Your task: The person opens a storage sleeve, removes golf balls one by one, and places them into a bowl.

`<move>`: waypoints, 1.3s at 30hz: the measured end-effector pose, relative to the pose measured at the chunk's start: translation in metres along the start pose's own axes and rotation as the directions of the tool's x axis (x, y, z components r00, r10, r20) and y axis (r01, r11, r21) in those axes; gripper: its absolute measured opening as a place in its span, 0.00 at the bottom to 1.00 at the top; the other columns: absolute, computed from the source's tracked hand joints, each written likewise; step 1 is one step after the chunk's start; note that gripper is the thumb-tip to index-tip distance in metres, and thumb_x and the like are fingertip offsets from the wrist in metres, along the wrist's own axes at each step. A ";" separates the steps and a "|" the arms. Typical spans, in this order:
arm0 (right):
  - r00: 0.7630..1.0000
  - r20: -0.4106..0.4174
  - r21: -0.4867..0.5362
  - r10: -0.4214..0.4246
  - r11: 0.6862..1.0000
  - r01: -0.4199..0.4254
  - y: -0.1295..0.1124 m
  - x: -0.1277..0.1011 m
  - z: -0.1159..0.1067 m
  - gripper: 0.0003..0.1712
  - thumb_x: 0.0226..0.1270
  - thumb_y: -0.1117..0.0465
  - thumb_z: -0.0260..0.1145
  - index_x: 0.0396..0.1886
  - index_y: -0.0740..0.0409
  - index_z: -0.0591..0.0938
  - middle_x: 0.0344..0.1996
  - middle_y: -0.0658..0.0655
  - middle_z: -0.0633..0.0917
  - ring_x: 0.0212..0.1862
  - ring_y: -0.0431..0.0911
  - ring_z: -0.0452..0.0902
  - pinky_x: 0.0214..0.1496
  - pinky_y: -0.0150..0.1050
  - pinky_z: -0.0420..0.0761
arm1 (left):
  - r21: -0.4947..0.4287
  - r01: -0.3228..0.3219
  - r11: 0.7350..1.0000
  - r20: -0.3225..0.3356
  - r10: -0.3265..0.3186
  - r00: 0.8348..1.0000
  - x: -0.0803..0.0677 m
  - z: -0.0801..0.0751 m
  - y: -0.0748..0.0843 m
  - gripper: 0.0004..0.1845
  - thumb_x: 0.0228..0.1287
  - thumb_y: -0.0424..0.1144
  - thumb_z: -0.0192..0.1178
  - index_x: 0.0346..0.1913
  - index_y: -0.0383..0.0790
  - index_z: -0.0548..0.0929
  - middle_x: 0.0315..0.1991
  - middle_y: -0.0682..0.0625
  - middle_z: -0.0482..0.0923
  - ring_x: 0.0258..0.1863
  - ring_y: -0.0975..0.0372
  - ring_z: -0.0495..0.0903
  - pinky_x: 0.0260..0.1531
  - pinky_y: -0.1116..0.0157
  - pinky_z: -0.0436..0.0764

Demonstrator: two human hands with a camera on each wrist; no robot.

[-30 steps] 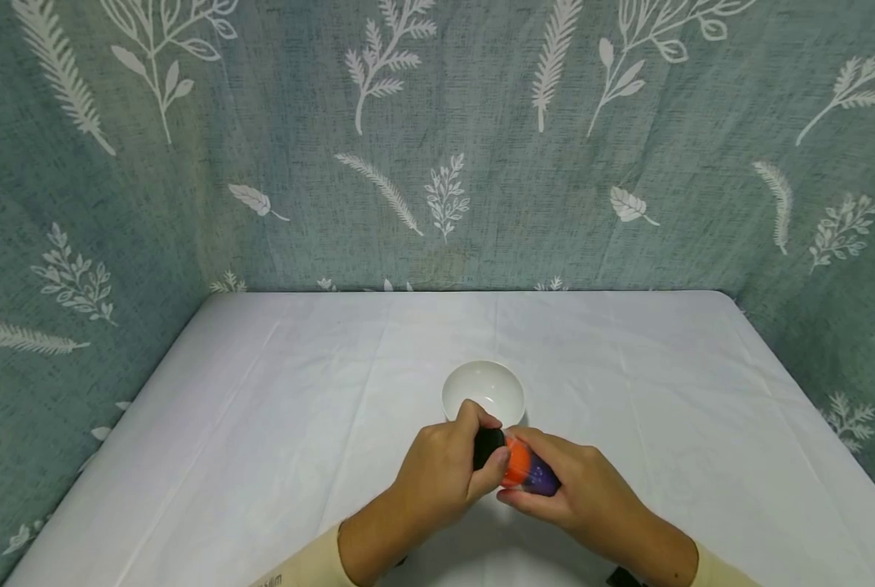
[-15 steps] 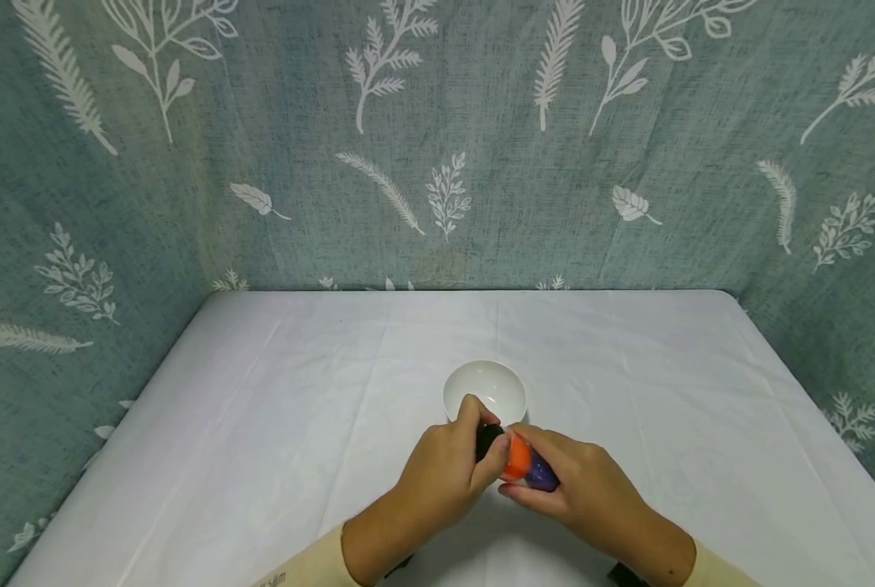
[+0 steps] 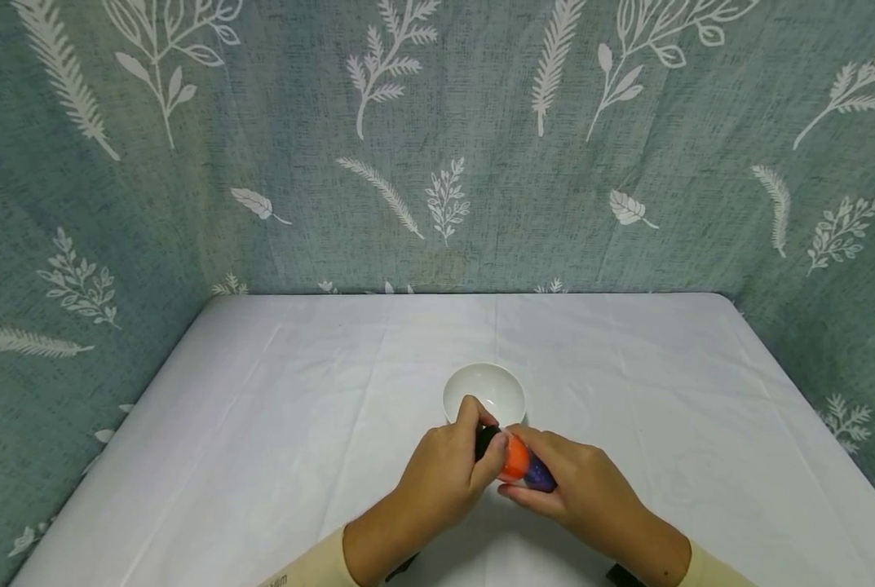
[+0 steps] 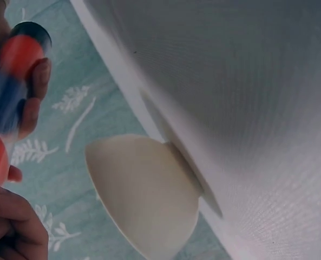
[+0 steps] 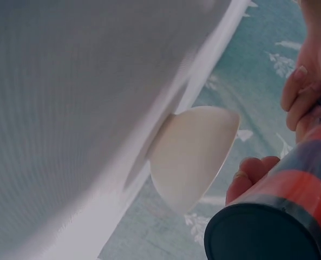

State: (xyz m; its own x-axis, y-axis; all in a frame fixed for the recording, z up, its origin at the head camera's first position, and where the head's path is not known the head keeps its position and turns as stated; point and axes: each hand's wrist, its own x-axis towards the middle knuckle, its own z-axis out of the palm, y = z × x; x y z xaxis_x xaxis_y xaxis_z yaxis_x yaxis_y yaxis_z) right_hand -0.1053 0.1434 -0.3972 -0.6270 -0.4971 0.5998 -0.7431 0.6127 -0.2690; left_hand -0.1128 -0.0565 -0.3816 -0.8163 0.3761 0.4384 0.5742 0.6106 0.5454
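Observation:
A cylindrical bottle [image 3: 514, 458] with orange and purple-blue bands is held above the table by both hands, lying tilted. My left hand [image 3: 440, 477] curls its fingers and thumb round the black cap [image 3: 486, 440] end. Around the other end, the fingers and thumb of my right hand [image 3: 591, 489] grip the purple part. The bottle's dark, flat base [image 5: 263, 235] faces the camera in the right wrist view. Just beyond the hands stands a white bowl [image 3: 506, 391], its near edge partly hidden by them. Seen side-on in the left wrist view, the bowl [image 4: 144, 189] is upright.
A white cloth covers the table [image 3: 298, 408]. Behind it and at both sides hangs a green curtain [image 3: 298, 122] with white leaf patterns. Small dark objects, partly hidden, show beneath the left forearm and the right forearm [image 3: 650, 546].
Both hands keep their hold on the bottle over the same spot. The left hand and cap have turned slightly, with less of the cap showing. The bowl stays put.

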 end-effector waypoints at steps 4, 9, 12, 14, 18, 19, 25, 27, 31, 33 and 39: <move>1.000 -0.002 -0.008 0.003 1.000 -0.003 0.000 0.000 0.000 0.30 0.66 0.37 0.66 0.57 0.53 0.80 0.37 0.47 0.88 0.32 0.32 0.77 0.31 0.26 0.79 | -0.017 0.020 1.000 0.017 -0.020 1.000 0.000 0.000 0.000 0.11 0.75 0.46 0.49 0.45 0.41 0.70 0.20 0.57 0.74 0.16 0.71 0.66 0.16 0.77 0.67; 1.000 -0.007 -0.013 -0.003 1.000 0.003 -0.001 0.000 0.001 0.30 0.66 0.36 0.65 0.56 0.53 0.80 0.36 0.46 0.87 0.31 0.31 0.75 0.31 0.24 0.77 | -0.015 0.045 0.999 0.021 -0.044 0.999 -0.001 0.000 0.000 0.11 0.75 0.47 0.49 0.45 0.42 0.70 0.19 0.57 0.73 0.16 0.71 0.66 0.17 0.76 0.67; 1.000 -0.009 -0.014 -0.002 1.000 0.002 -0.001 0.000 0.001 0.31 0.66 0.36 0.65 0.56 0.54 0.80 0.36 0.46 0.87 0.31 0.31 0.75 0.30 0.24 0.77 | -0.019 0.052 0.998 0.033 -0.051 0.998 -0.001 -0.001 0.000 0.11 0.76 0.48 0.48 0.45 0.43 0.70 0.18 0.58 0.72 0.16 0.71 0.66 0.17 0.75 0.67; 1.000 -0.008 -0.015 0.000 1.000 0.000 -0.001 0.000 0.001 0.31 0.66 0.36 0.65 0.56 0.54 0.80 0.35 0.47 0.87 0.31 0.31 0.75 0.30 0.24 0.77 | -0.026 0.058 0.998 0.040 -0.057 0.998 0.000 -0.001 0.000 0.11 0.76 0.48 0.48 0.45 0.43 0.69 0.18 0.59 0.71 0.16 0.71 0.66 0.17 0.75 0.67; 1.000 -0.008 -0.027 0.003 1.000 -0.004 -0.001 -0.001 0.001 0.31 0.66 0.36 0.65 0.56 0.54 0.80 0.35 0.47 0.87 0.31 0.31 0.76 0.30 0.25 0.78 | -0.035 0.075 0.997 0.048 -0.074 0.996 -0.001 0.000 0.000 0.11 0.76 0.49 0.47 0.44 0.44 0.69 0.19 0.59 0.71 0.16 0.71 0.66 0.17 0.75 0.68; 1.000 -0.009 -0.030 0.003 1.000 -0.004 -0.001 -0.001 0.001 0.31 0.66 0.36 0.64 0.56 0.54 0.80 0.34 0.47 0.87 0.31 0.31 0.75 0.30 0.25 0.77 | -0.038 0.078 0.996 0.051 -0.076 0.996 -0.001 0.000 0.000 0.11 0.76 0.48 0.47 0.44 0.44 0.69 0.19 0.59 0.71 0.16 0.71 0.66 0.17 0.75 0.67; 0.999 -0.027 -0.079 -0.021 0.997 0.018 -0.001 0.000 0.000 0.31 0.67 0.34 0.63 0.56 0.54 0.80 0.33 0.47 0.86 0.30 0.33 0.76 0.30 0.27 0.80 | -0.067 0.107 0.992 0.089 -0.100 0.991 0.002 -0.003 -0.001 0.12 0.79 0.48 0.44 0.45 0.43 0.69 0.18 0.60 0.70 0.15 0.72 0.64 0.16 0.74 0.68; 0.999 -0.036 -0.098 -0.025 0.995 0.021 -0.001 0.001 -0.001 0.32 0.66 0.34 0.63 0.56 0.53 0.81 0.34 0.47 0.87 0.31 0.35 0.79 0.31 0.29 0.82 | -0.098 0.138 0.986 0.096 -0.129 0.987 0.004 -0.006 -0.002 0.12 0.80 0.48 0.42 0.45 0.43 0.69 0.18 0.60 0.69 0.15 0.72 0.65 0.16 0.73 0.69; 0.999 -0.046 -0.093 -0.026 0.995 0.022 0.000 0.001 -0.003 0.32 0.64 0.34 0.65 0.55 0.54 0.81 0.39 0.50 0.89 0.35 0.39 0.85 0.35 0.34 0.86 | -0.166 0.181 0.969 0.082 -0.169 0.982 0.007 -0.011 -0.005 0.10 0.81 0.46 0.41 0.46 0.45 0.68 0.18 0.61 0.68 0.15 0.71 0.65 0.17 0.71 0.70; 0.999 -0.044 -0.074 -0.019 0.997 0.015 0.001 0.001 -0.003 0.32 0.64 0.35 0.66 0.55 0.55 0.81 0.41 0.50 0.89 0.36 0.39 0.86 0.36 0.34 0.86 | -0.194 0.184 0.964 0.083 -0.170 0.982 0.008 -0.013 -0.006 0.09 0.81 0.46 0.42 0.47 0.45 0.68 0.18 0.61 0.67 0.15 0.70 0.65 0.17 0.71 0.69; 0.997 -0.017 -0.034 0.070 0.997 -0.071 0.003 0.002 -0.006 0.33 0.60 0.38 0.72 0.55 0.55 0.81 0.44 0.50 0.89 0.38 0.39 0.86 0.39 0.36 0.86 | -0.229 0.177 0.957 0.097 -0.158 0.983 0.008 -0.017 -0.010 0.08 0.78 0.43 0.46 0.53 0.47 0.67 0.23 0.61 0.68 0.19 0.70 0.67 0.22 0.70 0.72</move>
State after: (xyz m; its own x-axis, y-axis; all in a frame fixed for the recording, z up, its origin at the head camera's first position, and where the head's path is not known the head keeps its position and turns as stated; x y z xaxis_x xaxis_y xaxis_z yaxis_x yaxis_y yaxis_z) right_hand -0.1076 0.1481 -0.3928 -0.6733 -0.4423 0.5926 -0.6886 0.6670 -0.2846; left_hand -0.1243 -0.0715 -0.3713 -0.8991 0.3404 0.2752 0.4196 0.4917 0.7630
